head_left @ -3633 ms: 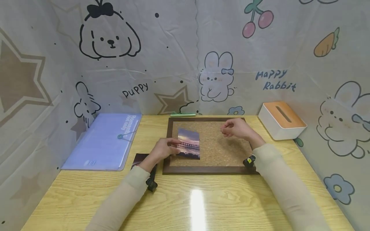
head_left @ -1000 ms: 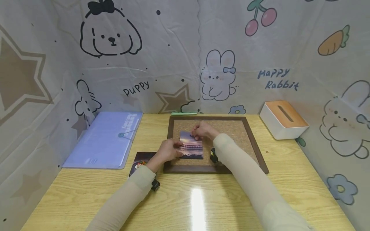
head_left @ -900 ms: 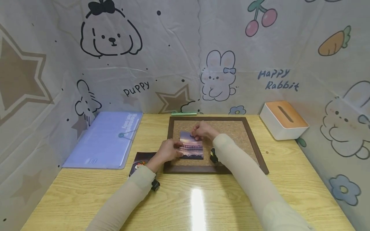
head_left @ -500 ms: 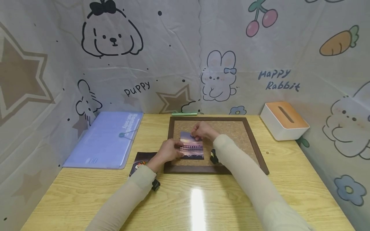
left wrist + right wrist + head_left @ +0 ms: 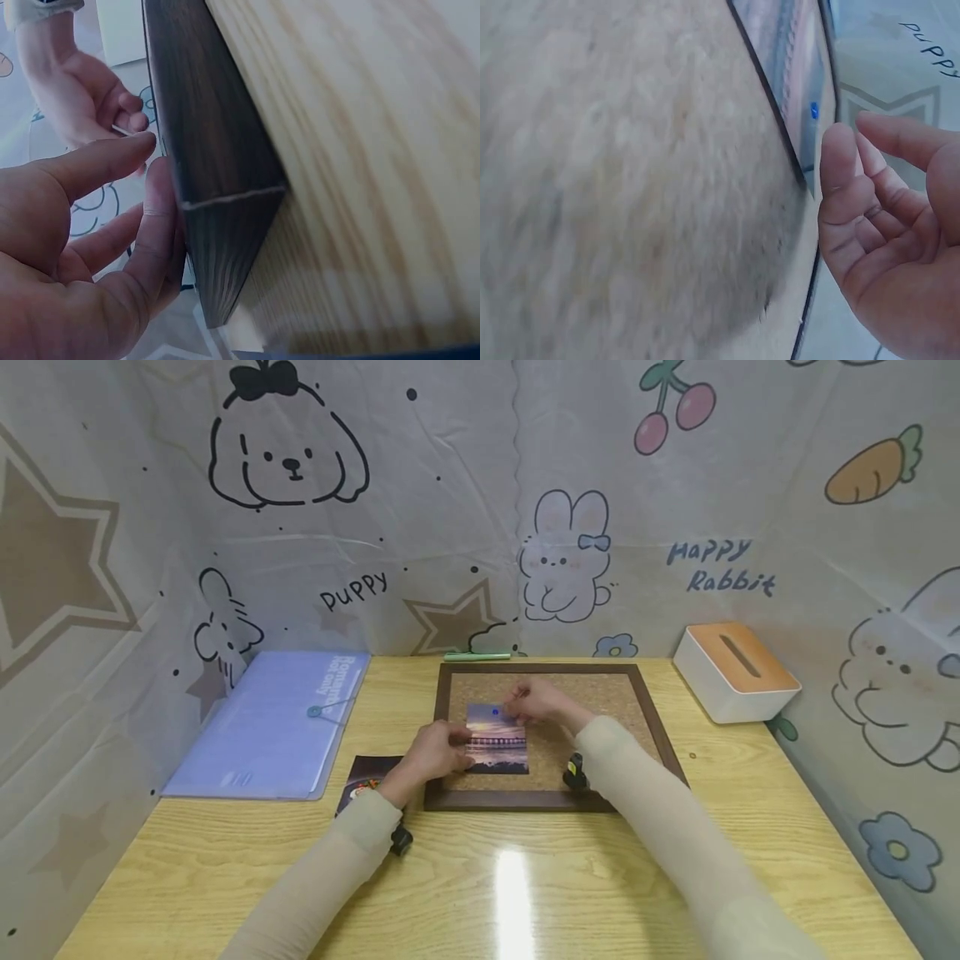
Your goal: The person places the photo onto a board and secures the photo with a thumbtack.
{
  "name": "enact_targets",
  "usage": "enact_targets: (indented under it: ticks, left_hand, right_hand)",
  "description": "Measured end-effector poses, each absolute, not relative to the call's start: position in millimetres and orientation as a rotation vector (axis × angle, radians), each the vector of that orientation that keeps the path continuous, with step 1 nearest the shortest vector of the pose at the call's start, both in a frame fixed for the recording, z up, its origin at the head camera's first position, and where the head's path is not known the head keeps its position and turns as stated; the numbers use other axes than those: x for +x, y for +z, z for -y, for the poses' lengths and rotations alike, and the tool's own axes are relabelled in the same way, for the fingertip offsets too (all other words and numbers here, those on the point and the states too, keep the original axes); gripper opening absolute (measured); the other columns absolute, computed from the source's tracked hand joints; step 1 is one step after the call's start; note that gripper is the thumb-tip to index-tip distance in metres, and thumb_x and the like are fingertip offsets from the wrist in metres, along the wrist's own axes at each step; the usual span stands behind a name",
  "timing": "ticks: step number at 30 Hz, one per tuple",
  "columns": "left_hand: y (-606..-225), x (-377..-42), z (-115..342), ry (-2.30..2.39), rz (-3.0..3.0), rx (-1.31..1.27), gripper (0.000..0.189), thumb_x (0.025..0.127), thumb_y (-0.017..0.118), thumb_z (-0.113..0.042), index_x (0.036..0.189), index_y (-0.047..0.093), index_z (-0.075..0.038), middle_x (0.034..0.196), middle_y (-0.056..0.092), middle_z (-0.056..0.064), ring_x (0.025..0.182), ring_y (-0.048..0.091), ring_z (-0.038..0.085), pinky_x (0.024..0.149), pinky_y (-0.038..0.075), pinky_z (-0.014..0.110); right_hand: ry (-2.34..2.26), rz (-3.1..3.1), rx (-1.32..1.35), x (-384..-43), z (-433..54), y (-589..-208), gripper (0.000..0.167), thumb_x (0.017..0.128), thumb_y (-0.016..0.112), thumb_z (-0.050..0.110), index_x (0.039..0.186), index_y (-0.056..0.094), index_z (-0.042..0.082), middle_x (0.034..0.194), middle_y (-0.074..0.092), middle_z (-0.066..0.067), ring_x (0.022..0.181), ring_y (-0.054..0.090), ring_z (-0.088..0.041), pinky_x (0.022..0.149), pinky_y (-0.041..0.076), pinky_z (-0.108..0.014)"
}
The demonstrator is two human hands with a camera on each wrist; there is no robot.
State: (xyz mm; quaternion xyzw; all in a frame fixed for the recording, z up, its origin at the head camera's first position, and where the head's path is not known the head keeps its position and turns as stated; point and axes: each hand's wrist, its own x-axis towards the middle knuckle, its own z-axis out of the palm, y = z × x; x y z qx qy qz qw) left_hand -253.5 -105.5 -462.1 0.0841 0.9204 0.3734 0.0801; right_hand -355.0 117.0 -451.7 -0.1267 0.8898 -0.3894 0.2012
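Note:
A sunset photo [image 5: 497,742] lies flat on the left part of a cork board [image 5: 607,693] with a dark wooden frame [image 5: 510,799]. A small blue pin [image 5: 495,712] sits near the photo's top edge. My left hand [image 5: 456,745] presses the photo's left edge with fairly straight fingers. In the left wrist view these fingers [image 5: 161,187] lie against the frame's outer side [image 5: 210,150]. My right hand [image 5: 527,706] hovers just right of the pin, loosely curled and holding nothing. The right wrist view shows the relaxed fingers [image 5: 840,161] beside the pin [image 5: 814,111].
A blue folder [image 5: 262,727] lies at the left, with a second photo [image 5: 367,774] on the table by my left wrist. A white tissue box [image 5: 733,672] stands at the right and a green pen [image 5: 475,656] lies behind the board. Printed curtains enclose the table.
My right hand, which was pressing on the photo's top edge, has drawn a little to the right, uncovering the blue pin. The left hand and photo have stayed put.

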Motion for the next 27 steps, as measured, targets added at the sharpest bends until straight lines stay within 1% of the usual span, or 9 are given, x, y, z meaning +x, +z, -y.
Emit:
enact_targets:
  ticks: [4,7,10,14,17,19,22,24,27]
  left_hand:
    - [-460,-253,109,1.16,-2.724,0.243,0.045,0.084,0.08,-0.012,0.126,0.068,-0.005,0.12,0.071,0.011,0.115,0.064,0.029,0.096,0.054,0.041]
    - [-459,-253,113,1.213,-2.705,0.223,0.042,0.086,0.077,-0.012,0.127,0.068,-0.005,0.115,0.071,0.011,0.108,0.066,0.026,0.087,0.058,0.037]
    - [-455,-253,118,1.256,-2.706,0.218,0.04,0.087,0.075,-0.012,0.126,0.068,-0.005,0.111,0.071,0.01,0.102,0.067,0.024,0.079,0.058,0.033]
    - [-448,-250,126,1.293,-2.682,0.186,0.04,0.09,0.073,-0.015,0.128,0.067,-0.007,0.114,0.07,0.012,0.097,0.068,0.022,0.072,0.058,0.031]
    - [-444,-248,133,1.33,-2.648,0.148,0.041,0.091,0.073,-0.018,0.13,0.066,-0.009,0.118,0.068,0.014,0.096,0.07,0.023,0.07,0.058,0.031]
    - [-442,-247,138,1.349,-2.643,0.134,0.041,0.091,0.072,-0.019,0.131,0.066,-0.009,0.12,0.068,0.014,0.097,0.071,0.023,0.07,0.058,0.031]
    - [-439,-245,146,1.363,-2.65,0.114,0.042,0.092,0.072,-0.022,0.131,0.065,-0.01,0.124,0.068,0.015,0.1,0.071,0.025,0.074,0.059,0.035]
    - [-437,-243,151,1.361,-2.663,0.1,0.043,0.092,0.073,-0.023,0.132,0.065,-0.01,0.126,0.067,0.015,0.103,0.07,0.028,0.078,0.059,0.038]
    - [-434,-240,159,1.361,-2.684,0.085,0.045,0.092,0.073,-0.024,0.134,0.063,-0.01,0.129,0.066,0.016,0.108,0.068,0.031,0.084,0.059,0.041]
  right_hand:
    - [-1.117,-2.495,-0.36,-349,-130,-445,0.02,0.095,0.066,0.016,0.11,0.069,0.003,0.099,0.07,-0.012,0.078,0.069,-0.019,0.068,0.057,-0.03]
    - [-1.122,-2.503,-0.359,-346,-141,-441,0.02,0.095,0.064,0.014,0.112,0.069,0.003,0.103,0.071,-0.013,0.081,0.07,-0.022,0.072,0.059,-0.035]
    - [-1.134,-2.5,-0.366,-345,-152,-438,0.021,0.096,0.061,0.012,0.114,0.069,0.003,0.107,0.071,-0.014,0.086,0.07,-0.023,0.077,0.06,-0.038]
    - [-1.16,-2.489,-0.373,-340,-166,-433,0.023,0.097,0.061,0.013,0.116,0.067,0.002,0.109,0.071,-0.016,0.094,0.07,-0.026,0.084,0.059,-0.042]
    - [-1.163,-2.495,-0.398,-336,-177,-428,0.027,0.098,0.062,0.017,0.119,0.066,0.001,0.111,0.072,-0.017,0.098,0.07,-0.031,0.084,0.058,-0.045]
    - [-1.158,-2.511,-0.41,-334,-184,-426,0.028,0.098,0.063,0.021,0.119,0.067,0.002,0.111,0.072,-0.017,0.098,0.069,-0.033,0.081,0.056,-0.045]
    - [-1.155,-2.527,-0.429,-332,-194,-424,0.029,0.099,0.062,0.023,0.12,0.066,0.003,0.111,0.071,-0.02,0.097,0.068,-0.035,0.077,0.054,-0.044]
    - [-1.157,-2.531,-0.426,-329,-201,-423,0.031,0.099,0.062,0.024,0.121,0.066,0.003,0.111,0.07,-0.021,0.097,0.067,-0.036,0.073,0.053,-0.04]
    - [-1.153,-2.535,-0.418,-327,-212,-423,0.033,0.099,0.062,0.027,0.123,0.065,0.004,0.111,0.069,-0.021,0.098,0.066,-0.036,0.072,0.052,-0.036]
